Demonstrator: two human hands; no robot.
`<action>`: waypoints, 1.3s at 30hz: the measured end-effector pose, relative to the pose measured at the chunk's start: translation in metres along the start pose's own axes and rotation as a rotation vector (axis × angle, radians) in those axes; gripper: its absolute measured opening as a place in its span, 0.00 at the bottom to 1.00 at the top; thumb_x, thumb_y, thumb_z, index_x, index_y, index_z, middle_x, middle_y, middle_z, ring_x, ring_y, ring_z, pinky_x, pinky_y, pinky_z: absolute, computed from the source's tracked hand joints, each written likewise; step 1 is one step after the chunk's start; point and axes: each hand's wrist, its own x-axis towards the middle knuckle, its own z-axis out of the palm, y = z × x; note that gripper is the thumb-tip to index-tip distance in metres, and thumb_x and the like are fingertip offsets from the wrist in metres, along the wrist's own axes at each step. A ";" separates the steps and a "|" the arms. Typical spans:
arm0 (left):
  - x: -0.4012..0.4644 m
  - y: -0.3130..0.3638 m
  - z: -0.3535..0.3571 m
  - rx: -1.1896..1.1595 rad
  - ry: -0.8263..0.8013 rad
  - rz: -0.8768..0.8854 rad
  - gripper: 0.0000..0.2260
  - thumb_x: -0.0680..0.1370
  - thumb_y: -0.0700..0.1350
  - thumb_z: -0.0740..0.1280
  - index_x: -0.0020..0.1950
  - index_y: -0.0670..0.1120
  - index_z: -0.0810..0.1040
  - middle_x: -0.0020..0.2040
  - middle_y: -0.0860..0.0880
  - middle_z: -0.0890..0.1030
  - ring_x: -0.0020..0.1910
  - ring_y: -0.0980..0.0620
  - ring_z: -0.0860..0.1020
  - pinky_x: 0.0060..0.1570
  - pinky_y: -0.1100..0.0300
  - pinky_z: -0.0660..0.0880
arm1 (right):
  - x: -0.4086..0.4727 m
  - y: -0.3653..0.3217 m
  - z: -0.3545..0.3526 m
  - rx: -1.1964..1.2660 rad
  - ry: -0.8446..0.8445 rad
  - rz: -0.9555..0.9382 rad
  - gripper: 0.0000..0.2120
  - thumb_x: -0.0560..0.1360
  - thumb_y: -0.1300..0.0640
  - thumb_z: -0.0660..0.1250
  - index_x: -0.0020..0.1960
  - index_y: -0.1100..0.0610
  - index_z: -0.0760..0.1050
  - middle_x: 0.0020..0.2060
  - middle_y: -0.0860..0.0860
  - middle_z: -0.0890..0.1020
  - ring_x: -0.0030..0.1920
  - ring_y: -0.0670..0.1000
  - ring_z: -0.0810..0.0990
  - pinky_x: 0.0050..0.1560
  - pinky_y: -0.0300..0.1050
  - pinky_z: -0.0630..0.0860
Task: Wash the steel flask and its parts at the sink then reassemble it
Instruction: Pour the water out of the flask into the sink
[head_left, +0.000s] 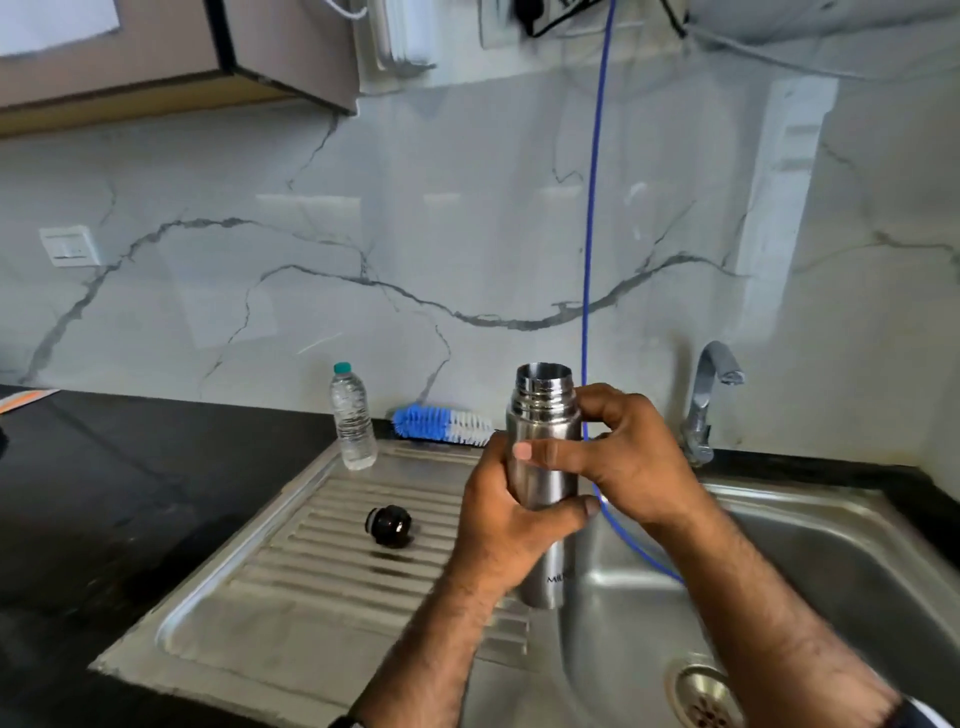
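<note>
— Two hands are seen on the steel flask, which is held upright above the join of drainboard and sink basin, mouth uncapped.
— Fingers?
— Left hand is wrapped round the body, thumb across the front. Right hand is curled at the neck, one finger laid flat across the steel.
— Parts?
— Black cap is lying on the drainboard ribs, well apart. Bottle brush and plastic water bottle are set near the wall; tap is at right.
</note>
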 end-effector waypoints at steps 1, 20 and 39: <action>-0.002 0.001 0.007 0.032 -0.059 -0.021 0.34 0.62 0.49 0.86 0.64 0.54 0.77 0.54 0.51 0.86 0.53 0.51 0.86 0.54 0.44 0.84 | -0.003 0.002 -0.010 0.065 0.018 0.008 0.19 0.63 0.44 0.86 0.49 0.50 0.87 0.47 0.49 0.88 0.49 0.49 0.88 0.52 0.49 0.81; 0.036 -0.088 0.112 0.181 -0.193 -0.202 0.09 0.70 0.45 0.81 0.44 0.53 0.83 0.35 0.54 0.84 0.33 0.54 0.81 0.40 0.56 0.79 | -0.064 0.136 -0.143 -0.602 0.093 0.341 0.18 0.63 0.40 0.85 0.45 0.46 0.82 0.33 0.44 0.83 0.35 0.46 0.81 0.36 0.44 0.71; 0.023 -0.111 0.128 0.389 -0.218 -0.225 0.08 0.72 0.44 0.82 0.47 0.50 0.85 0.39 0.52 0.85 0.41 0.51 0.85 0.48 0.52 0.85 | -0.058 0.166 -0.126 -1.036 -0.295 0.674 0.34 0.62 0.33 0.82 0.63 0.46 0.80 0.50 0.47 0.82 0.49 0.50 0.79 0.55 0.50 0.79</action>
